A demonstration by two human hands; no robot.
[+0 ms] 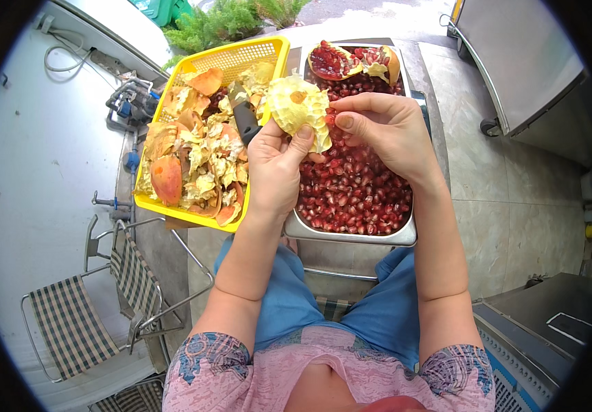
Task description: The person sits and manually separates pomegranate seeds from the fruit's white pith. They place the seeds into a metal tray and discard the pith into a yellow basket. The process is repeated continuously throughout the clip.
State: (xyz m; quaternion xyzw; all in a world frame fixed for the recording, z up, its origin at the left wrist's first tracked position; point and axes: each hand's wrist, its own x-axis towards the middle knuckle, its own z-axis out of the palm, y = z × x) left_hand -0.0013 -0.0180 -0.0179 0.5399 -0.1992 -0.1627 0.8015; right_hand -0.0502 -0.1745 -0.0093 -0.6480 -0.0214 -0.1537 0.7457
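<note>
My left hand (280,165) holds a peeled-open pomegranate piece (296,103), its pale yellow inner side facing up. At the piece's right edge, the thumb and index finger of my right hand (386,134) pinch at red pomegranate arils (330,116). Below both hands is a rectangular steel pan (350,239) filled with loose arils (358,190). Two opened pomegranate chunks (332,61) with arils still in them rest at the pan's far end. Left of the pan, a yellow plastic basket (193,218) holds torn rind and membrane (208,154). A black-handled knife (245,121) lies on the peelings.
Folding chairs with checked fabric (72,324) stand at the lower left, near wall pipes and valves (134,103). A wheeled metal cabinet (528,67) is at the upper right. Green plants (218,28) grow beyond the basket. A dark-topped unit (543,309) stands at the lower right.
</note>
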